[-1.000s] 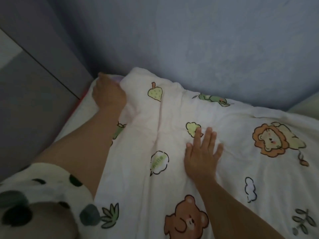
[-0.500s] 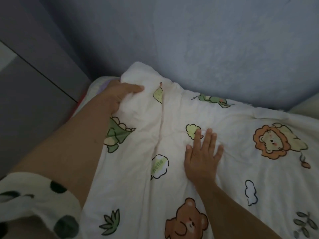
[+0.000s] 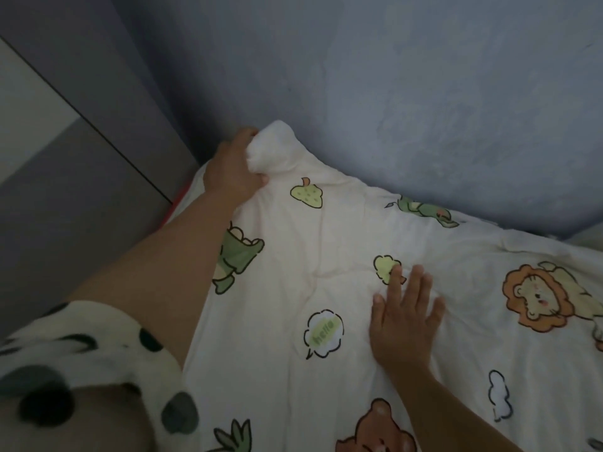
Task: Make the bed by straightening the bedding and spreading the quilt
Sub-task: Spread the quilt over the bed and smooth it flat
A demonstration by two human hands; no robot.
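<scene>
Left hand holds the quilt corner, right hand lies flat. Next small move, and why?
Probably pull the quilt corner out toward the wall and lay it flat. The left hand grips it bunched and raised, creases run from it across the quilt, and the right hand presses flat, anchoring the fabric.

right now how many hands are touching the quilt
2. The left hand grips the quilt at its far corner by the wall; the right hand lies flat beside the hello bubble.
</scene>
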